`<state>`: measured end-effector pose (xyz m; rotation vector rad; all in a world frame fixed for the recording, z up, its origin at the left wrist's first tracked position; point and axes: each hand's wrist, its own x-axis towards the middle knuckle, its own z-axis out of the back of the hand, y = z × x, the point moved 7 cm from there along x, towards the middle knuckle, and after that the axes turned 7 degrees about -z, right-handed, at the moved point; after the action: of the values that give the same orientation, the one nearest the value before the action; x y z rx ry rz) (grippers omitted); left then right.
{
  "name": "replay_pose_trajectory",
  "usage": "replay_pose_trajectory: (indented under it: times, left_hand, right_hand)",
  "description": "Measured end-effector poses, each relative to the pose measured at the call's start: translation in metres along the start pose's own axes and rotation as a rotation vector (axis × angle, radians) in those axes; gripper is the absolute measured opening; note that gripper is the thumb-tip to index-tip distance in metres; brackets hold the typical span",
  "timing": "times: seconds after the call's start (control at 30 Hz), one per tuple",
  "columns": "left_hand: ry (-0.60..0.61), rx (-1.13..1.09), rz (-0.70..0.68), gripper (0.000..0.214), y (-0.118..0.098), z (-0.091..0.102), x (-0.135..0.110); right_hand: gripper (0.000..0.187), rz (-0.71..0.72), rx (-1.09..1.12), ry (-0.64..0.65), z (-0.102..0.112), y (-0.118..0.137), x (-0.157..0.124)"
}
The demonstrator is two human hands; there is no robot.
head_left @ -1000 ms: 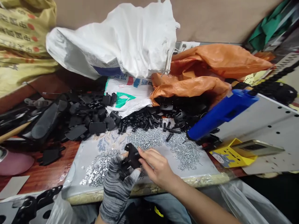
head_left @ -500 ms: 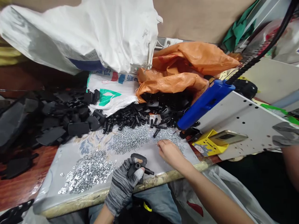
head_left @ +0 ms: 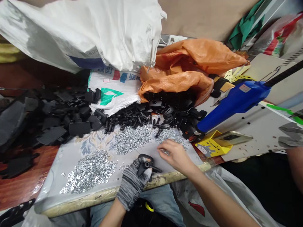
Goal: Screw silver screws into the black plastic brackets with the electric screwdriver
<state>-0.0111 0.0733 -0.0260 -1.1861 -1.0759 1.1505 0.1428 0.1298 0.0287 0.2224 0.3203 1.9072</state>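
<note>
My left hand point(head_left: 132, 183), in a grey knitted glove, is closed on a small black plastic part point(head_left: 145, 163) with a black bolt sticking out to the right, near the front edge of the grey mat point(head_left: 71, 151). My bare right hand point(head_left: 174, 154) rests with its fingers pinched together at the near edge of a pile of silver screws point(head_left: 170, 136); whether a screw is between them is hidden. A second heap of silver screws point(head_left: 132, 140) lies in the middle, and a spread of silver washers point(head_left: 90, 171) lies to the left.
Black bolts point(head_left: 130, 118) and black plastic parts point(head_left: 61, 116) are heaped behind the mat. White sacks point(head_left: 94, 31) and an orange bag point(head_left: 189, 69) stand at the back. A blue power screwdriver point(head_left: 234, 102) hangs at the right above a yellow phone stand point(head_left: 213, 146). Another person's gloved hand point(head_left: 292, 135) shows at the far right.
My right hand left the black part, reached to the right screw pile and drew slightly back. The blue screwdriver swung to the right. My view shifted rightward.
</note>
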Motion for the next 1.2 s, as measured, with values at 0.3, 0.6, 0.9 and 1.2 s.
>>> replay_pose_trajectory:
  times: [0.3, 0.6, 0.9, 1.2]
  left_hand:
    - [-0.105, -0.001, -0.006, 0.028, 0.011, 0.002, -0.001]
    - [-0.122, -0.095, 0.059, 0.029, 0.006, 0.002, -0.006]
    - [-0.158, -0.246, 0.087, 0.025, 0.016, -0.002, -0.007]
    - [-0.132, -0.124, 0.012, 0.031, 0.023, -0.002, -0.003]
  right_hand:
    - [0.037, 0.37, 0.163, -0.502, 0.054, 0.05, -0.039]
    - [0.06, -0.231, 0.984, -0.7, 0.116, -0.058, 0.001]
    - [0.046, -0.091, 1.541, -0.443, 0.047, 0.047, 0.006]
    - [0.033, 0.04, 1.342, -0.301, 0.024, 0.065, 0.004]
